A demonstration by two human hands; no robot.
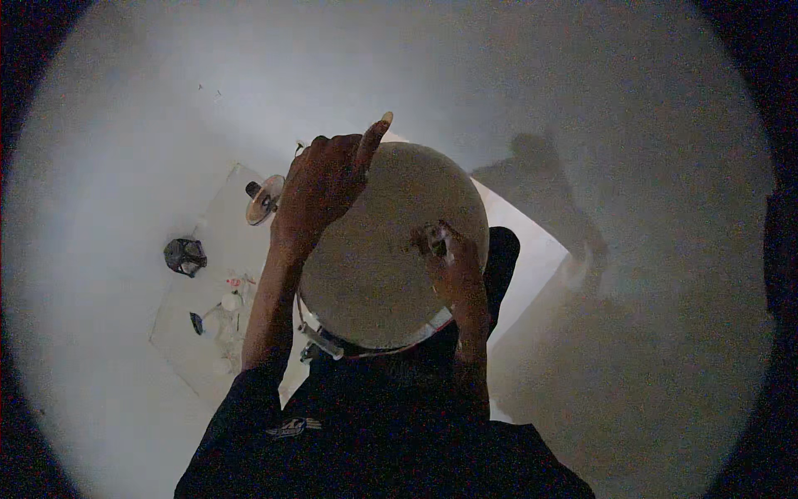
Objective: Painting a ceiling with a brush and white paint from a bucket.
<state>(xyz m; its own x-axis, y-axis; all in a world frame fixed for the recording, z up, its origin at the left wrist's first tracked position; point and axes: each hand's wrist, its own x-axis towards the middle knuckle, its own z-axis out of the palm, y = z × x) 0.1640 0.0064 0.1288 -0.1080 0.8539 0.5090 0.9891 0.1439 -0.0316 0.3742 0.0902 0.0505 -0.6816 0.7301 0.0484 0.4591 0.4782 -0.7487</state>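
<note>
A round drum [391,200] with a beige head and a shiny rim sits over my lap. My left hand [320,187] lies over its upper left edge, fingers curled and thumb stretched out past the far side. A thin rod tip [299,149] shows by the knuckles; what the curled fingers hold is hidden. On the right part of the drumhead, my right hand [457,266] has its fingers closed around a small grey and dark thing, too dim to name. A metal fitting [320,339] stands out at the drum's lower left edge.
A pale sheet [532,249] lies under the drum, one corner pointing right. To the left are a round clear and brown item [263,200], a black item [184,257], a small dark piece [197,323] and several small parts [231,301]. My dark-clothed knee [503,254] is beside the drum.
</note>
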